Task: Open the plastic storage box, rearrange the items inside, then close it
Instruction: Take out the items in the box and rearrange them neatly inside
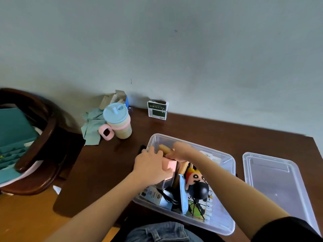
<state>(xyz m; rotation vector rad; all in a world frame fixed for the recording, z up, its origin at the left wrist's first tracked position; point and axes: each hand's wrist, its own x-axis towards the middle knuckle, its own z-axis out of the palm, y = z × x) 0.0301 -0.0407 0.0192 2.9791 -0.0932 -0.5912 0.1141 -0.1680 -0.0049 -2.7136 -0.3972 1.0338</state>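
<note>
The clear plastic storage box (227,222) stands open on the brown table, full of small items. Its clear lid (274,179) lies upside down to the right of it. Both hands are inside the box's far left corner. My left hand (150,165) presses on a pink block (169,165). My right hand (181,151) grips a tan block (165,148) just behind the pink one. Nearer me in the box lie a cartoon plush doll (196,180), a black ball (201,190), a small white carton (153,195) and a flat blue packet (183,194).
A cup with a blue lid and pink handle (118,122) stands at the back left beside a green cloth (91,127). A green-and-white card box (157,110) stands against the wall. A dark wooden chair (35,137) is off the table's left edge.
</note>
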